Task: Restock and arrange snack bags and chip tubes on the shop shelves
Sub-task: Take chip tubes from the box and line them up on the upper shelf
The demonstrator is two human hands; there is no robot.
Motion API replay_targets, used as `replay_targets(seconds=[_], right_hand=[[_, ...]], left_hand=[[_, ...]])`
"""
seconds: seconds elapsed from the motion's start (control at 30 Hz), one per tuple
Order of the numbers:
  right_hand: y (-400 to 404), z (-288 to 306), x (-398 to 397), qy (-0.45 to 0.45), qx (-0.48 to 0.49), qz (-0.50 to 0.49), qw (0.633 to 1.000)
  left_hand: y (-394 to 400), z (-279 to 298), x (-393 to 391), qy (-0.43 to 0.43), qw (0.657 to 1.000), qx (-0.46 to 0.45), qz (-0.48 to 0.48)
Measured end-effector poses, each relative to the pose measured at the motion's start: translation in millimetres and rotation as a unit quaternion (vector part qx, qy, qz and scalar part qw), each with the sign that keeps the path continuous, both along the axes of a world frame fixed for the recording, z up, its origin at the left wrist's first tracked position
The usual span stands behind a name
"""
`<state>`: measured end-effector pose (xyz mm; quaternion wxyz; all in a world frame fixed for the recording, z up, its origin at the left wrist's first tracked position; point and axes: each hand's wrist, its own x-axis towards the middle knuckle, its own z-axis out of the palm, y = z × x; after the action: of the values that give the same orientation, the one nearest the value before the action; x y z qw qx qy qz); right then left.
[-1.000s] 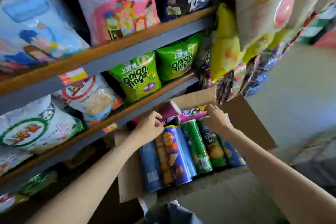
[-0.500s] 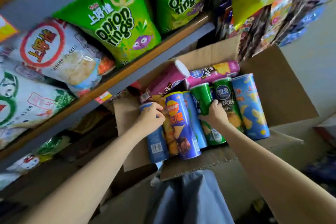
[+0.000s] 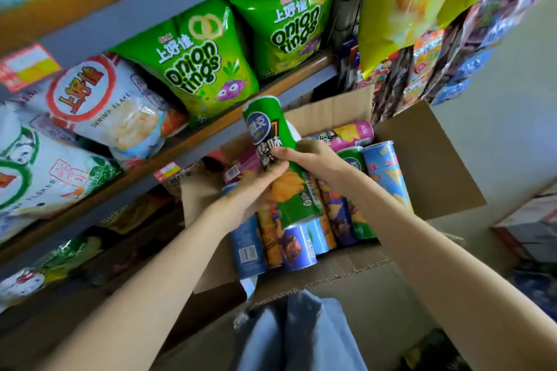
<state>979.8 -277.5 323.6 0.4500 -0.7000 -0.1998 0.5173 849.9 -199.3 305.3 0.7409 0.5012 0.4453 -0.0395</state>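
A green chip tube (image 3: 272, 141) is lifted above the open cardboard box (image 3: 422, 159), tilted with its top toward the shelf. My right hand (image 3: 313, 159) grips it around the middle. My left hand (image 3: 253, 193) touches its lower left side with the fingers spread along it. Several more chip tubes, blue, orange, green and pink (image 3: 351, 132), lie packed in the box beneath. On the shelf just behind stand two green onion rings bags (image 3: 199, 63).
White shrimp flakes bags (image 3: 99, 99) fill the shelf (image 3: 168, 156) to the left. Yellow bags (image 3: 401, 0) and strips of small packets hang at the upper right. Another shelf with bags runs below left. A second box (image 3: 530, 226) sits at the right.
The green tube lay in the box under my right hand; now it is lifted out and up toward the shelf. My left hand left the blue tube and came onto the green one.
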Motion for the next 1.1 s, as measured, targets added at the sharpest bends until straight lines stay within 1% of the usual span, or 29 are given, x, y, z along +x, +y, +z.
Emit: replay_targets(seconds=[0.07, 0.13, 0.17, 0.2, 0.23, 0.27, 0.3, 0.37, 0.43, 0.5, 0.57, 0.63, 0.67, 0.7, 0.77, 0.83, 0.87, 0.93, 1.0, 1.1], right_hand=[[15.4, 1.2, -12.2, -0.064, -0.001, -0.003, 0.998], [22.2, -9.0, -19.6, -0.084, -0.028, -0.049, 0.995], [21.7, -17.5, -21.8, -0.121, -0.060, -0.049, 0.990], [18.9, -27.7, -25.7, -0.183, -0.113, -0.008, 0.977], [14.5, -39.4, -31.9, -0.237, -0.173, 0.052, 0.955], [9.3, -52.0, -40.4, -0.259, -0.224, 0.104, 0.934], [3.1, -63.7, -51.4, -0.251, -0.275, 0.145, 0.917], [-7.9, -85.1, -75.7, -0.235, -0.321, 0.169, 0.902], [-11.3, -95.0, -91.5, -0.266, -0.323, 0.144, 0.897], [-7.4, -93.8, -96.7, -0.262, -0.316, 0.118, 0.904], [2.7, -79.9, -99.3, -0.205, -0.256, 0.071, 0.942], [15.9, -49.2, -112.7, -0.080, -0.149, 0.012, 0.986], [21.0, -30.1, -122.0, -0.027, -0.085, 0.000, 0.996], [26.8, -6.5, -133.5, 0.007, -0.030, -0.003, 1.000], [37.3, 42.1, -154.3, 0.051, 0.062, 0.022, 0.997], [45.0, 96.4, -172.9, 0.101, 0.151, 0.059, 0.982], [46.4, 122.8, -179.9, 0.114, 0.179, 0.080, 0.974], [47.0, 175.3, -193.6, 0.113, 0.222, 0.128, 0.960], [49.0, 223.4, -204.1, 0.087, 0.265, 0.162, 0.947], [57.6, 295.2, -222.6, 0.078, 0.354, 0.154, 0.919]], left_hand=[[4.5, 5.2, -7.7, -0.014, 0.997, -0.032, 0.065], [11.0, 8.4, -21.9, 0.004, 0.997, 0.001, 0.083], [14.5, 8.8, -31.2, 0.019, 0.996, 0.031, 0.081], [18.4, 7.1, -42.1, 0.034, 0.994, 0.060, 0.081], [22.7, 4.2, -54.9, 0.046, 0.993, 0.087, 0.071], [25.3, 4.1, -66.8, 0.054, 0.991, 0.107, 0.058], [27.3, 2.9, -79.3, 0.064, 0.990, 0.117, 0.049], [30.1, -1.2, -101.7, 0.080, 0.988, 0.126, 0.042], [32.3, -1.7, -118.9, 0.091, 0.985, 0.143, 0.026], [37.1, 1.8, -132.9, 0.100, 0.980, 0.171, 0.006], [45.1, 9.8, -145.5, 0.095, 0.974, 0.208, -0.014], [53.1, 24.0, -160.8, 0.079, 0.965, 0.247, -0.033], [55.4, 35.5, -168.8, 0.069, 0.960, 0.267, -0.046], [57.4, 47.9, -177.7, 0.049, 0.954, 0.289, -0.057], [61.6, 79.9, -197.5, -0.001, 0.939, 0.338, -0.062], [71.6, 119.8, -220.8, -0.048, 0.916, 0.394, -0.054], [76.9, 144.8, -233.3, -0.064, 0.901, 0.425, -0.058], [86.3, 195.4, -257.8, -0.118, 0.871, 0.473, -0.061], [90.2, 245.2, -274.8, -0.184, 0.842, 0.504, -0.051], [95.3, 316.0, -289.1, -0.250, 0.795, 0.553, -0.016]])
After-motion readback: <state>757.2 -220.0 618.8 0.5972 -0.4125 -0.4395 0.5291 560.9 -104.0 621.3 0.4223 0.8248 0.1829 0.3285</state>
